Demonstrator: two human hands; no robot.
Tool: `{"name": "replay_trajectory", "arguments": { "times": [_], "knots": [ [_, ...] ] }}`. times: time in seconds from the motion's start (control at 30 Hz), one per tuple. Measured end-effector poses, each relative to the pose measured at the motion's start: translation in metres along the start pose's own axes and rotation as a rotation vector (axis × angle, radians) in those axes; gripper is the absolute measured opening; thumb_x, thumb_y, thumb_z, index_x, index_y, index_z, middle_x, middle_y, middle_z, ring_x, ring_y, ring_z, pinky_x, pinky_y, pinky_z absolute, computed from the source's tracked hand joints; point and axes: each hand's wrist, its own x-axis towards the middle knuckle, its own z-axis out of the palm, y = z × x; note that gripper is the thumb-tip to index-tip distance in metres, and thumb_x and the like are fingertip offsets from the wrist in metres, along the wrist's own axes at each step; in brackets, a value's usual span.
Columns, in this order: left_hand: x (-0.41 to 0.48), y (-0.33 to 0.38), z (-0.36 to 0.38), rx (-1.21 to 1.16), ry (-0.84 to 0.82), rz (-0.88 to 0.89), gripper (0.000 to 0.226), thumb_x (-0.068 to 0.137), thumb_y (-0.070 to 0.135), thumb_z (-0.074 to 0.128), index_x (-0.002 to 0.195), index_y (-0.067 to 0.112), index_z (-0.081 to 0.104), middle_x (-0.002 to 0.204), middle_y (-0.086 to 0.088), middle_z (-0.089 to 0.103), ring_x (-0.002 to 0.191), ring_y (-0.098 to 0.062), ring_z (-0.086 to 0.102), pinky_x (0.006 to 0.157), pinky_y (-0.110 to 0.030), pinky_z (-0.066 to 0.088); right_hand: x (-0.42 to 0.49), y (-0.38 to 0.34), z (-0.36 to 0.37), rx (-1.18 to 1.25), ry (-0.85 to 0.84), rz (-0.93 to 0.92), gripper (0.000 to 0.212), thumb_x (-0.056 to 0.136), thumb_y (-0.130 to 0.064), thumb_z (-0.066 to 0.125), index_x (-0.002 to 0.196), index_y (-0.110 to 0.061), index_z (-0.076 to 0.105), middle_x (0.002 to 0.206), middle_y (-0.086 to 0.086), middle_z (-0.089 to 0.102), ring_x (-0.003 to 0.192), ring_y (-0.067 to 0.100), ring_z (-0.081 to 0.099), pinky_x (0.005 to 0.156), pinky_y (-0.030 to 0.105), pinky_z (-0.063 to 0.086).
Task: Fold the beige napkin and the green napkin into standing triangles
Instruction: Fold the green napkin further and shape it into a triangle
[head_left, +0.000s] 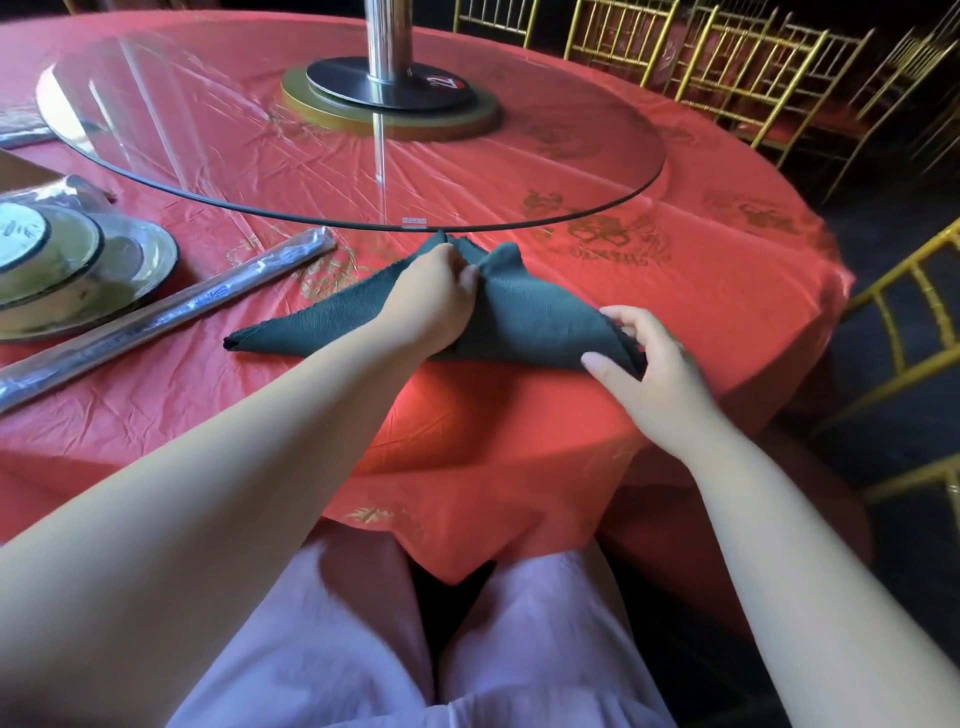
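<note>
Head view looks down on a round counter draped in a red cloth with gold printing. The green napkin lies near the counter's front edge, already folded into a long, low triangle whose base runs along the near side and whose peak points toward the glass turntable. Its left tip lies flat on the cloth, well clear of the hands.

The left hand rests on the middle of the napkin, fingers curled and pinching the fabric just below the peak, so that a small ridge of cloth rises there. The right hand is at the napkin's right corner: the thumb lies along the near edge and the other fingers curl over the scalloped far edge, gripping that corner, which is slightly raised from the cloth.

The beige napkin is not visible.

To the left, wrapped chopsticks lie at a slant in a clear sleeve, near the napkin's left tip but apart from it. Beyond them sits a stack of plastic-wrapped dishes, a bowl on plates. A metal post stands on a round base at the turntable's centre. Gold chairs line the far right side of the counter, and another stands at the right edge.
</note>
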Motion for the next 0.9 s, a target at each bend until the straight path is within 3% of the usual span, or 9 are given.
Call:
{"name": "replay_trajectory", "arguments": {
  "times": [0.2, 0.33, 0.5, 0.57, 0.67, 0.73, 0.8, 0.9],
  "knots": [
    [-0.018, -0.009, -0.011, -0.102, 0.004, 0.054, 0.031, 0.093, 0.028, 0.05, 0.115, 0.006, 0.05, 0.121, -0.012, 0.055, 0.114, -0.026, 0.051, 0.091, -0.028, 0.035, 0.02, -0.002, 0.005, -0.13, 0.025, 0.078, 0.025, 0.084, -0.021, 0.065, 0.109, -0.018, 0.065, 0.086, -0.001, 0.059, 0.095, 0.025, 0.057, 0.077, 0.024, 0.034],
    [-0.039, -0.041, -0.053, 0.07, 0.038, 0.123, 0.041, 0.087, 0.025, 0.059, 0.123, 0.01, 0.049, 0.128, -0.009, 0.052, 0.12, -0.024, 0.046, 0.098, -0.03, 0.032, 0.025, -0.006, 0.005, -0.143, 0.025, 0.118, 0.018, 0.083, -0.022, 0.067, 0.1, -0.018, 0.068, 0.079, -0.002, 0.059, 0.081, 0.018, 0.057, 0.068, 0.02, 0.031],
    [-0.046, -0.085, -0.095, 0.151, 0.004, -0.045, 0.039, 0.085, 0.03, 0.062, 0.12, 0.013, 0.055, 0.123, -0.006, 0.059, 0.114, -0.025, 0.053, 0.095, -0.034, 0.037, 0.028, -0.012, 0.008, -0.173, 0.079, 0.143, 0.009, 0.083, -0.025, 0.067, 0.089, -0.018, 0.068, 0.071, -0.002, 0.06, 0.071, 0.019, 0.056, 0.064, 0.025, 0.034],
    [-0.046, -0.093, -0.099, 0.22, -0.036, -0.043, 0.04, 0.084, 0.033, 0.063, 0.118, 0.013, 0.057, 0.118, -0.008, 0.062, 0.107, -0.028, 0.056, 0.092, -0.036, 0.041, 0.026, -0.015, 0.009, -0.196, 0.125, 0.116, 0.019, 0.086, -0.032, 0.061, 0.087, -0.014, 0.068, 0.075, 0.004, 0.066, 0.076, 0.027, 0.06, 0.07, 0.032, 0.041],
    [-0.043, -0.1, -0.093, 0.323, -0.016, -0.008, 0.035, 0.079, 0.035, 0.067, 0.109, 0.016, 0.062, 0.111, -0.011, 0.063, 0.099, -0.031, 0.056, 0.088, -0.038, 0.042, 0.024, -0.027, 0.01, -0.279, 0.185, 0.032, 0.053, 0.086, -0.053, 0.037, 0.086, -0.009, 0.066, 0.074, 0.008, 0.066, 0.078, 0.034, 0.057, 0.087, 0.04, 0.039],
    [-0.043, -0.101, -0.087, 0.318, 0.022, 0.001, 0.031, 0.078, 0.034, 0.069, 0.103, 0.016, 0.062, 0.106, -0.012, 0.063, 0.096, -0.033, 0.056, 0.085, -0.038, 0.042, 0.026, -0.035, 0.012, -0.269, 0.127, 0.034, 0.043, 0.086, -0.049, 0.045, 0.094, -0.012, 0.066, 0.079, 0.005, 0.064, 0.084, 0.032, 0.056, 0.097, 0.042, 0.037],
    [-0.043, -0.099, -0.083, 0.275, 0.081, -0.006, 0.029, 0.078, 0.032, 0.07, 0.098, 0.012, 0.063, 0.1, -0.012, 0.063, 0.093, -0.031, 0.056, 0.077, -0.034, 0.039, 0.029, -0.038, 0.015, -0.222, 0.046, 0.067, 0.027, 0.088, -0.027, 0.056, 0.111, -0.013, 0.061, 0.099, 0.009, 0.066, 0.099, 0.03, 0.057, 0.096, 0.035, 0.037],
    [-0.043, -0.098, -0.082, 0.257, 0.157, -0.037, 0.029, 0.077, 0.033, 0.072, 0.088, 0.008, 0.065, 0.091, -0.013, 0.062, 0.086, -0.03, 0.055, 0.066, -0.03, 0.03, 0.031, -0.038, 0.02, -0.226, -0.017, 0.051, 0.037, 0.089, -0.012, 0.053, 0.126, -0.014, 0.051, 0.111, 0.01, 0.061, 0.107, 0.029, 0.053, 0.085, 0.025, 0.032]
  ]
}}
